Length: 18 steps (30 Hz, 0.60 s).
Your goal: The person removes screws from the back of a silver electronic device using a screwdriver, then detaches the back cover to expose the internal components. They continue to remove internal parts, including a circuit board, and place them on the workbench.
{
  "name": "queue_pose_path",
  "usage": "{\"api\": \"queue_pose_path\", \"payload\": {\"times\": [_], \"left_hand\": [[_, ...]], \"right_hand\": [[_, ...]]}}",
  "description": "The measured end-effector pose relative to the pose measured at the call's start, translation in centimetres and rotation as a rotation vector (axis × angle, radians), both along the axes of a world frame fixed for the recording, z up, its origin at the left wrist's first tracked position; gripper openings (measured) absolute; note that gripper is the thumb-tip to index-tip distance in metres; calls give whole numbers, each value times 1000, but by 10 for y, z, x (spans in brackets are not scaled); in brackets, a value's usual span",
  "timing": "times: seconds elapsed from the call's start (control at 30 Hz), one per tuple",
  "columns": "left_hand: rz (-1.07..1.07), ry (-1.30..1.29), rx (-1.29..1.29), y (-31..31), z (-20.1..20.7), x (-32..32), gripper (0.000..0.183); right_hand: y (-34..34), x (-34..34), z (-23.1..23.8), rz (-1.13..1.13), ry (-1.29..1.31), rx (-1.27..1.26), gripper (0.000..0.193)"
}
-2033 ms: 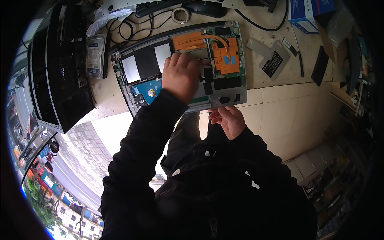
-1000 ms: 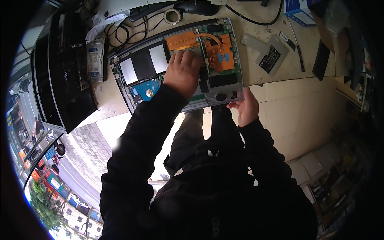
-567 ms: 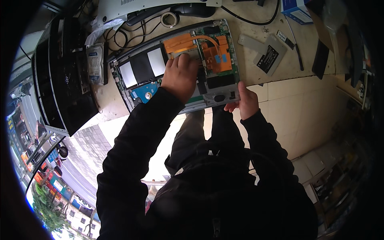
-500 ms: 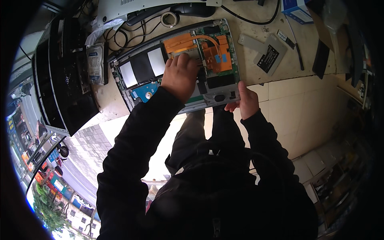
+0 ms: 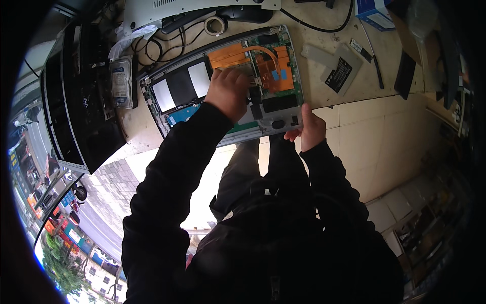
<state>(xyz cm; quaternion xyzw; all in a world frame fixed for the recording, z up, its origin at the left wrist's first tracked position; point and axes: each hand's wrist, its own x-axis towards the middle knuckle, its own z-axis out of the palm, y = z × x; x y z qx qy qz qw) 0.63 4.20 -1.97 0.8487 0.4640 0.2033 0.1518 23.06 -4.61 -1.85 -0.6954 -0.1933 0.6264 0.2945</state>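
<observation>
An opened laptop [image 5: 251, 134] lies at a slant at the table's near edge, its inside facing up. It shows a copper-coloured heat sink [image 5: 286, 76], a black battery with white patches [image 5: 179, 85] and part of a blue hard drive [image 5: 183, 113]. My left hand [image 5: 229, 93] is over the middle of the laptop with its fingers curled together; anything they pinch is hidden. With the thumb on top and fingers beneath, my right hand [image 5: 313, 129] grips the laptop's near right corner.
A loose hard drive [image 5: 122, 83] and a black metal case [image 5: 83, 96] stand at the left. Right of the laptop lie a grey bracket-like part [image 5: 346, 68], a small circuit stick [image 5: 361, 49] and a screwdriver [image 5: 378, 71]. A tape roll [image 5: 215, 25] and black cables [image 5: 152, 48] lie behind.
My left hand has shifted slightly down toward me, and its forearm now covers more of the blue hard drive. The right hand keeps its grip on the corner.
</observation>
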Motion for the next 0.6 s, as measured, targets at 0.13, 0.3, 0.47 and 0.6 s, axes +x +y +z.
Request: {"api": "queue_pose_path", "payload": {"times": [0.13, 0.3, 0.47, 0.6], "left_hand": [[26, 1, 43, -6, 5, -6, 17], [201, -183, 101, -16, 14, 8, 14], [325, -303, 99, -51, 25, 9, 20], [425, -426, 70, -60, 31, 10, 21]], "right_hand": [[5, -2, 2, 16, -1, 20, 65], [3, 0, 2, 33, 47, 41, 66], [-16, -3, 32, 226, -536, 43, 42], [-7, 4, 38, 404, -943, 609, 14]]}}
